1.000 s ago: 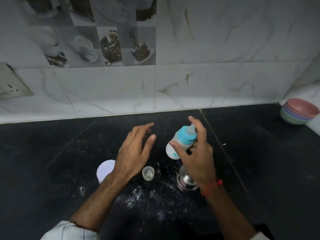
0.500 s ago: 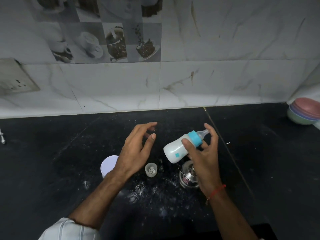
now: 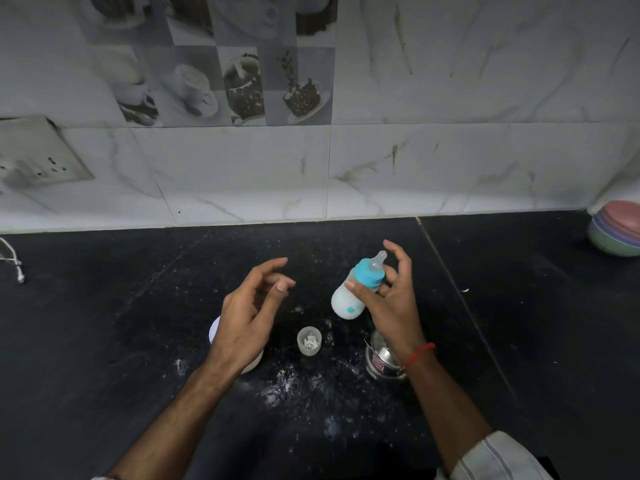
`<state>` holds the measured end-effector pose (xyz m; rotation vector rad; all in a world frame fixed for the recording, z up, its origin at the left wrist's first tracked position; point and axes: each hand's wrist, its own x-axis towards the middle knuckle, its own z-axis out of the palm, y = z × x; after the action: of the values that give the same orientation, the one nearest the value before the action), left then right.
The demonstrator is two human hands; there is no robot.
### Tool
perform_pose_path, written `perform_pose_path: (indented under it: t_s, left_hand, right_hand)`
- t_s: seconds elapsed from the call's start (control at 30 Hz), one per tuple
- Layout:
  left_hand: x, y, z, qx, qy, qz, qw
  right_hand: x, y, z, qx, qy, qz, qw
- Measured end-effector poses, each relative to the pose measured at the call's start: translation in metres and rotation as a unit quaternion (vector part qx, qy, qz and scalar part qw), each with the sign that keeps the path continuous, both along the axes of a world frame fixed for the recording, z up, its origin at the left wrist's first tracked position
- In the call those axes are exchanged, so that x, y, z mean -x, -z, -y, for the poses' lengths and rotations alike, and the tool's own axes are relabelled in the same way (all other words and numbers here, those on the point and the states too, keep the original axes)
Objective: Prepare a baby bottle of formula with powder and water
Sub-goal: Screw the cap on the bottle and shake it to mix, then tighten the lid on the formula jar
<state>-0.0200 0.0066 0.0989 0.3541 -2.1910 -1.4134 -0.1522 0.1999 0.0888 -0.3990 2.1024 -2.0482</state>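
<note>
— On the black desk (image 3: 519, 306), what lies around the hands?
— A clear cap (image 3: 309, 341), spilled powder (image 3: 277, 393), a steel cup (image 3: 379, 362) (half hidden by the right wrist), and a white lid (image 3: 216, 329) behind the left hand (image 3: 242, 320), which hovers slack, holding nothing.
— And the bottle (image 3: 349, 299)?
— The right hand (image 3: 391, 306) grips it above the desk, tipped more upright than half a second ago.

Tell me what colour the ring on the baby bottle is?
Bright blue ring, clearest in the head view.

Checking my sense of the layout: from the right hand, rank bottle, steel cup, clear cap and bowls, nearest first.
1. Bottle: held in the right hand.
2. Steel cup: under its wrist.
3. Clear cap: to its left.
4. Bowls: far right corner.
</note>
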Motion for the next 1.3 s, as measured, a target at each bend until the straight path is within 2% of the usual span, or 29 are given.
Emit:
perform_pose_path:
  t_s: [0.1, 0.2, 0.47, 0.53, 0.7, 0.87, 0.97, 1.03, 1.1, 1.17, 1.2, 1.3]
  left_hand:
    - [-0.008, 0.003, 0.006, 0.012, -0.013, -0.002, 1.000]
    - [-0.015, 0.008, 0.010, 0.024, -0.025, 0.002, 0.999]
    - [-0.039, 0.038, 0.032, 0.129, -0.080, 0.081, 0.985]
    - [-0.048, 0.046, 0.038, 0.134, -0.106, 0.114, 0.979]
    - [-0.061, 0.072, 0.049, 0.073, -0.142, 0.182, 0.970]
    - [-0.069, 0.114, 0.054, -0.035, -0.111, 0.193, 0.974]
    - [-0.066, 0.137, 0.057, -0.054, -0.100, 0.193, 0.975]
    - [-0.062, 0.143, 0.057, -0.032, -0.103, 0.202, 0.973]
    - [-0.056, 0.142, 0.056, -0.010, -0.105, 0.192, 0.976]
    - [-0.050, 0.135, 0.056, 0.002, -0.078, 0.160, 0.984]
    - [-0.048, 0.129, 0.056, 0.004, -0.055, 0.140, 0.989]
    - [-0.045, 0.104, 0.055, 0.035, 0.013, 0.096, 0.995]
  right_hand:
    - [0.007, 0.010, 0.009, -0.101, -0.005, -0.074, 0.992]
    - [0.015, 0.019, 0.018, -0.173, -0.009, -0.112, 0.979]
    - [0.032, 0.055, 0.033, -0.316, -0.074, -0.059, 0.944]
    - [0.034, 0.060, 0.033, -0.327, -0.072, -0.056, 0.941]
    - [0.039, 0.053, 0.027, -0.356, -0.107, -0.056, 0.927]
    - [0.029, 0.025, 0.035, -0.314, -0.069, -0.223, 0.920]
    - [0.009, 0.003, 0.050, -0.273, -0.158, -0.264, 0.911]
    - [-0.007, -0.008, 0.062, -0.271, -0.276, -0.252, 0.887]
    - [-0.024, -0.008, 0.076, -0.307, -0.371, -0.266, 0.835]
    - [-0.037, 0.002, 0.089, -0.362, -0.401, -0.308, 0.783]
    - [-0.041, 0.007, 0.093, -0.388, -0.394, -0.319, 0.770]
    - [-0.040, 0.007, 0.096, -0.400, -0.336, -0.325, 0.789]
